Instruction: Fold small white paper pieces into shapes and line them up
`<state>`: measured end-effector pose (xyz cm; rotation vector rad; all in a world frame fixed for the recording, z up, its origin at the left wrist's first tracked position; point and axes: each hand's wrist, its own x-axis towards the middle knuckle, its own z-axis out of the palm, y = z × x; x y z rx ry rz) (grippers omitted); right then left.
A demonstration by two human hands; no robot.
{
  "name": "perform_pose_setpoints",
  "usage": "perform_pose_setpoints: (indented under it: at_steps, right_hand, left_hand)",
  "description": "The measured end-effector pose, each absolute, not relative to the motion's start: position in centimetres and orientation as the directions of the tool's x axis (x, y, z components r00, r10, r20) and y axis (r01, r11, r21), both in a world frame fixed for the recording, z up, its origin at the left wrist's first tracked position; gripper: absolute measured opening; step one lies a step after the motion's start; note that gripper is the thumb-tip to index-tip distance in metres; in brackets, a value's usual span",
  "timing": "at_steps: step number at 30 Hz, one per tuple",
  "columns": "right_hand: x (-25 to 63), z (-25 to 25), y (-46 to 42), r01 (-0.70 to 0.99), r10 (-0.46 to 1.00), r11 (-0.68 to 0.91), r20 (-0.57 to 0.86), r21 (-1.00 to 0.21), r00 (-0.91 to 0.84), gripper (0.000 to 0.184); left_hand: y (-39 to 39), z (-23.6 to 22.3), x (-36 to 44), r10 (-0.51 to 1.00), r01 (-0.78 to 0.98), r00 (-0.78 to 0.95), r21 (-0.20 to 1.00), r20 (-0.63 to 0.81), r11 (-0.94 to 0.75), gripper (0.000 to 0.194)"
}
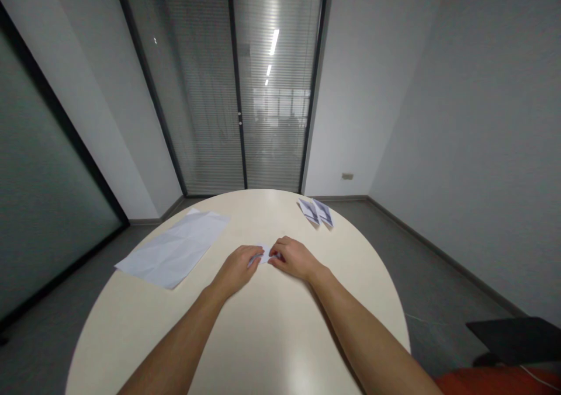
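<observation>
A small folded piece of white paper (265, 254) lies near the middle of the round cream table (263, 336). My left hand (239, 266) pinches its left side with the fingertips. My right hand (293, 257) presses and grips its right side, fingers curled over it. Most of the paper is hidden between the two hands. Both forearms stretch across the tabletop from the near edge.
A large creased white sheet (175, 247) lies on the table's left, reaching its edge. A folded paper figure (315, 211) with dark markings sits at the far right rim. Glass doors with blinds (236, 85) stand beyond. A dark object (517, 336) is at bottom right.
</observation>
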<state>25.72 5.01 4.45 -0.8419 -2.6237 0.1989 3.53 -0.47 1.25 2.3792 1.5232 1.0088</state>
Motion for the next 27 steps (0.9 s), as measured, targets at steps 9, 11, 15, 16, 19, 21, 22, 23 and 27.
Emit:
perform_pose_setpoints:
  at_steps: [9, 11, 15, 16, 19, 21, 22, 23, 27]
  right_hand:
    - [25.87, 4.52, 5.03, 0.521, 0.560, 0.828, 0.308, -0.205, -0.769, 0.029]
    - [25.76, 4.58, 5.00, 0.531, 0.565, 0.825, 0.311, -0.195, -0.764, 0.032]
    - [25.54, 4.65, 4.82, 0.547, 0.582, 0.813, 0.316, -0.201, -0.749, 0.033]
    - [25.54, 4.64, 4.78, 0.543, 0.578, 0.816, 0.317, -0.200, -0.752, 0.032]
    - [25.59, 4.59, 4.71, 0.531, 0.562, 0.827, 0.319, -0.187, -0.763, 0.033]
    - [25.61, 4.60, 4.69, 0.533, 0.562, 0.827, 0.314, -0.181, -0.765, 0.033]
    - [25.60, 4.62, 4.68, 0.535, 0.564, 0.825, 0.311, -0.179, -0.765, 0.032]
    - [25.58, 4.66, 4.67, 0.538, 0.566, 0.824, 0.307, -0.179, -0.765, 0.032]
    - [25.43, 4.70, 4.60, 0.553, 0.589, 0.808, 0.314, -0.204, -0.744, 0.033]
  left_hand:
    - [-0.87, 1.77, 3.93, 0.862, 0.735, 0.247, 0.494, 0.442, -0.464, 0.029]
    - [-0.93, 1.84, 4.06, 0.860, 0.723, 0.251, 0.505, 0.443, -0.471, 0.029]
    - [-0.90, 1.82, 4.15, 0.858, 0.708, 0.259, 0.517, 0.445, -0.482, 0.030]
    - [-0.88, 1.80, 4.13, 0.858, 0.707, 0.261, 0.517, 0.443, -0.482, 0.030]
    - [-0.82, 1.71, 4.04, 0.861, 0.708, 0.254, 0.523, 0.440, -0.476, 0.031]
    - [-0.79, 1.62, 4.00, 0.861, 0.701, 0.249, 0.531, 0.443, -0.476, 0.031]
    - [-0.76, 1.57, 3.99, 0.859, 0.697, 0.249, 0.534, 0.447, -0.479, 0.032]
    - [-0.71, 1.51, 3.99, 0.857, 0.693, 0.249, 0.534, 0.452, -0.483, 0.032]
    - [-0.41, 1.23, 3.92, 0.843, 0.698, 0.235, 0.519, 0.484, -0.493, 0.030]
